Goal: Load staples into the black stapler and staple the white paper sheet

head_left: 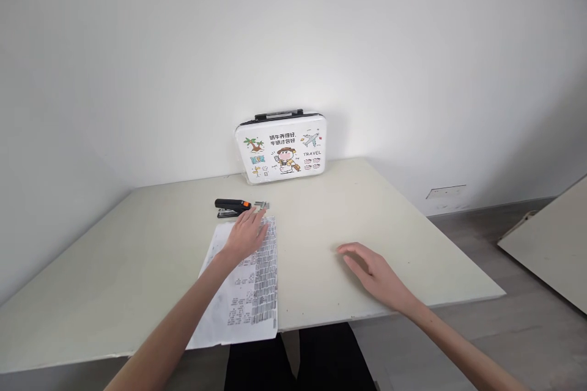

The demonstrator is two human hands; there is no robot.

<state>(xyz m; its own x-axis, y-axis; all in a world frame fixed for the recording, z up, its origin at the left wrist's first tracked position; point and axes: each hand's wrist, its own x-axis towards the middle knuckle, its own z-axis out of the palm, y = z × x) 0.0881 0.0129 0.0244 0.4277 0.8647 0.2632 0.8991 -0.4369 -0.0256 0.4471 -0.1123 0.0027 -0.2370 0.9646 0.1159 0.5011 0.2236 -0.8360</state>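
My left hand (246,235) lies over the top of a stack of printed paper sheets (243,299), fingers stretched out and apart. Its fingertips come close to some small strips of staples (262,204); whether they touch these I cannot tell. Just beyond that hand is a black stapler (232,206) with an orange patch, lying on its side or flat on the table. Over to the right, my right hand (373,275) rests at the tabletop with loosely curved fingers, thumb apart and nothing in its grasp.
A white cartoon-printed case (287,149) with a black handle leans against the wall at the back of the pale table (321,214). The paper reaches the table's front edge. Low on the wall at right is a socket plate (446,192), and another white panel (550,244) stands beyond.
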